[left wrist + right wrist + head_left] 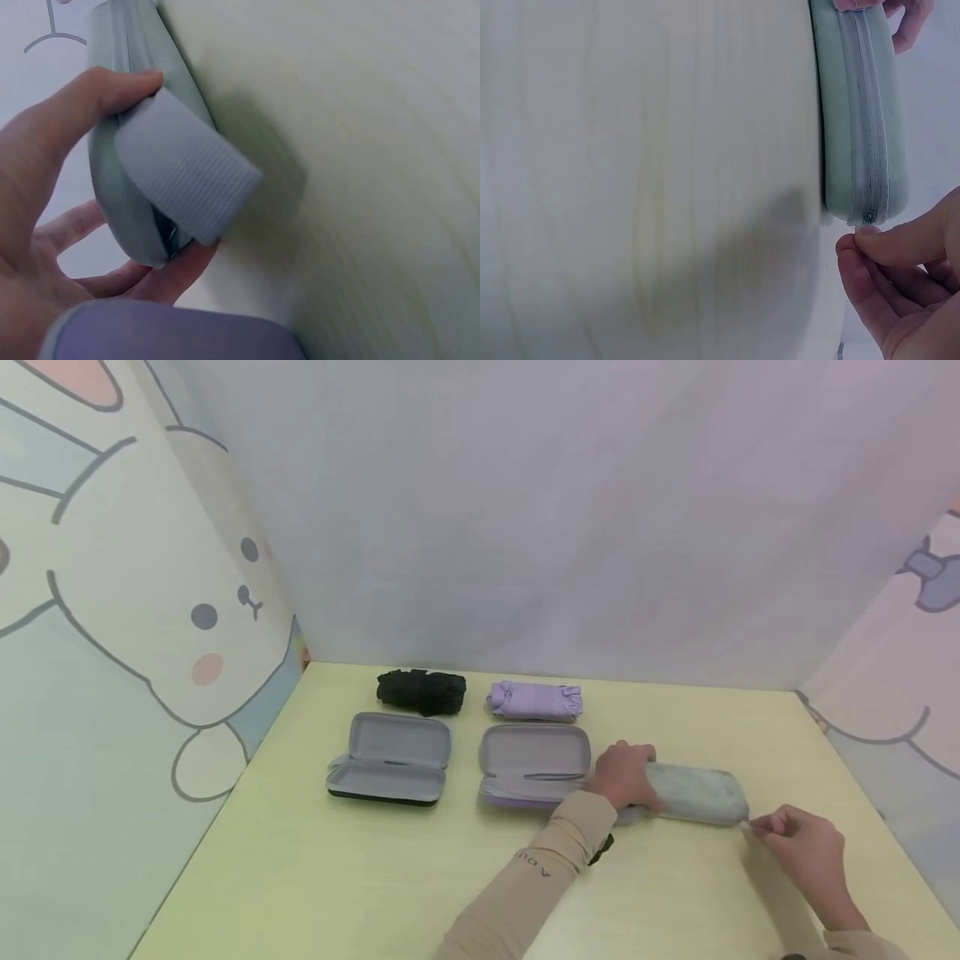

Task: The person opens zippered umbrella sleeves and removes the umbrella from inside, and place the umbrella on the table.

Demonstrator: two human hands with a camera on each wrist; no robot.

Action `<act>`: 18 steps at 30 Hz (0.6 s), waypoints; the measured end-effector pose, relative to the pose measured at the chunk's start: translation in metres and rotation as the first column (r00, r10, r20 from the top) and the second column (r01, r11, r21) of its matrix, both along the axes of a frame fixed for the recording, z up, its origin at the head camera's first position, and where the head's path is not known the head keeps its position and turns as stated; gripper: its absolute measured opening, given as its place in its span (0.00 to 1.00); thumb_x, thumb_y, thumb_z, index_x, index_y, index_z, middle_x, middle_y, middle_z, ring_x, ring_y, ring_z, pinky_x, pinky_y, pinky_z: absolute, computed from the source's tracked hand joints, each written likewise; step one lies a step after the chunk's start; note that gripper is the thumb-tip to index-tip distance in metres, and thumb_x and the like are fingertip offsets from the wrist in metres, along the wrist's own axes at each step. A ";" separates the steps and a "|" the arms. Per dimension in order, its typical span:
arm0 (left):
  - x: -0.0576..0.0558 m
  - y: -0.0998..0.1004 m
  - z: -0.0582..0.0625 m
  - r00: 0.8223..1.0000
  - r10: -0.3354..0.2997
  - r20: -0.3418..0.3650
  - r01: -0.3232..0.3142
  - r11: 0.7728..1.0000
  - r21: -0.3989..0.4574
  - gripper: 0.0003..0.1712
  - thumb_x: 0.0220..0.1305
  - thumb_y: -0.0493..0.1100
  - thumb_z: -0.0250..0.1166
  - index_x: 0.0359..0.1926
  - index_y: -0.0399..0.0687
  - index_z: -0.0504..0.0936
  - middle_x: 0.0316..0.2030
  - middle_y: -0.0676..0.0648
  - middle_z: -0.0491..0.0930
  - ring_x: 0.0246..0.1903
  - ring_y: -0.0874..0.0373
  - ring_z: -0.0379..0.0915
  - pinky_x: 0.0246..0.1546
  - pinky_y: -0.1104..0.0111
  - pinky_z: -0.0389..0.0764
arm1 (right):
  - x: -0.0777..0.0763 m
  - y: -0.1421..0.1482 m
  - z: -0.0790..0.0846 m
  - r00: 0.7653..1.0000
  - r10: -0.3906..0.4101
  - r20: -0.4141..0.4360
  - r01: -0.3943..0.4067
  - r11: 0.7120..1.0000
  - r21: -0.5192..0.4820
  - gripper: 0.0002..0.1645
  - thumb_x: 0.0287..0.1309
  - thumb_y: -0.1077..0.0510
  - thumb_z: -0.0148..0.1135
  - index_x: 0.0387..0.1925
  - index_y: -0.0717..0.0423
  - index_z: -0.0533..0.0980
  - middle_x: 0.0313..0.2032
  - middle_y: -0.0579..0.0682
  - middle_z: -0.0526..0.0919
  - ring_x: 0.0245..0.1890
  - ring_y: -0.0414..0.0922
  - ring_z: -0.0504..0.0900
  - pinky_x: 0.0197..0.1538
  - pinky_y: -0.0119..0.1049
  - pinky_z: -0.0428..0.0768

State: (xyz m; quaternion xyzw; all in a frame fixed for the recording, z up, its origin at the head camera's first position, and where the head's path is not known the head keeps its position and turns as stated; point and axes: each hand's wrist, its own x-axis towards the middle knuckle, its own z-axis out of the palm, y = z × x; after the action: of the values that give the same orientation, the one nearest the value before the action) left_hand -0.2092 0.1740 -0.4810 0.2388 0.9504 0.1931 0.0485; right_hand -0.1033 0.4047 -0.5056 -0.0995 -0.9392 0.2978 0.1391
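Note:
A pale green zip case (pixel 697 793) lies on the right part of the table, its lid down. My left hand (pixel 624 777) grips its left end, thumb on the front side and fingers behind; in the left wrist view a ribbed grey strap (pixel 187 165) sticks out from under the thumb. At the case's right front corner my right hand (pixel 806 852) pinches the zipper pull between thumb and forefinger. In the right wrist view the zipper slider (pixel 869 217) sits at that end, and the zipper (pixel 870 120) looks closed along the visible side.
Left of my left hand stands an open purple case (pixel 536 752) with grey lining, close to the wrist. Farther left is an open black case (pixel 397 752). Behind them lie a folded black umbrella-like bundle (pixel 422 692) and a purple folded bundle (pixel 535 701). A fabric backdrop (pixel 540 527) encloses the table.

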 end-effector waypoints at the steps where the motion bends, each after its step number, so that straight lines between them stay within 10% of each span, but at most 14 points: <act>1: 0.001 0.000 0.000 1.000 0.011 -0.002 -0.011 1.000 0.009 0.34 0.31 0.57 0.80 0.45 0.61 0.79 0.32 0.58 0.75 0.30 0.66 0.67 0.25 0.75 0.65 | 0.000 -0.001 0.000 1.000 -0.008 0.003 0.008 1.000 -0.005 0.18 0.43 0.68 0.67 0.12 0.58 0.66 0.24 0.53 0.85 0.18 0.30 0.69 0.22 0.28 0.64; 18: 0.011 0.001 -0.001 0.996 0.085 -0.004 -0.085 0.993 0.082 0.33 0.31 0.55 0.81 0.40 0.57 0.73 0.28 0.56 0.68 0.27 0.64 0.63 0.23 0.73 0.63 | 0.004 -0.023 0.002 0.996 -0.080 -0.027 0.077 0.990 -0.119 0.14 0.42 0.67 0.69 0.12 0.60 0.71 0.18 0.40 0.83 0.17 0.28 0.71 0.24 0.24 0.65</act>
State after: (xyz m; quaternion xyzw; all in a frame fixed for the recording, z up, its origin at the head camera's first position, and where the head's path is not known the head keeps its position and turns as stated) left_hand -0.1982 0.1751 -0.4822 0.2007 0.9512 0.2328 0.0266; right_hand -0.0995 0.3814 -0.5038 -0.1397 -0.9130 0.3486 0.1594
